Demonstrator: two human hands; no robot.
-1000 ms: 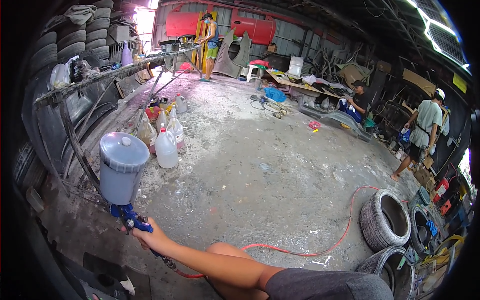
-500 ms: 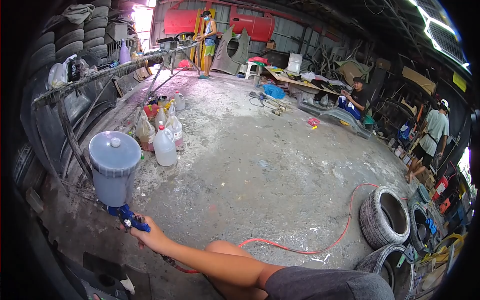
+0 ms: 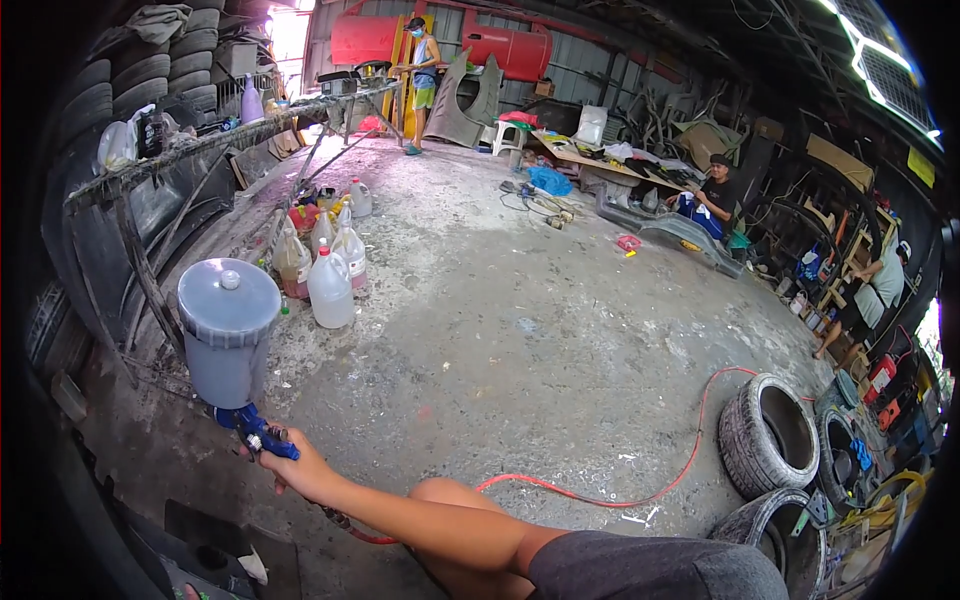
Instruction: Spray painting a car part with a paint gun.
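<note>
My right hand (image 3: 292, 468) is closed round the handle of a blue spray gun (image 3: 256, 433), held out to the left at the end of my stretched arm. A large translucent cup (image 3: 228, 345) with a lid sits upright on top of the gun, grey liquid showing through its wall. From below the handle a red air hose (image 3: 590, 497) runs off across the floor. My left hand does not show; a tiny skin-coloured sliver at the lower left edge is too small to make out.
Several plastic jugs (image 3: 330, 290) stand on the concrete floor beyond the cup. A metal rack (image 3: 140, 262) with black panels is at the left. Tyres (image 3: 765, 437) lie at the right. Three other people are farther back: one standing (image 3: 423, 75), one seated (image 3: 712, 200), one bending (image 3: 880, 285).
My right hand and the spray gun stay almost in place. At the right, a person has bent forward toward the shelves. The far standing person has shifted slightly.
</note>
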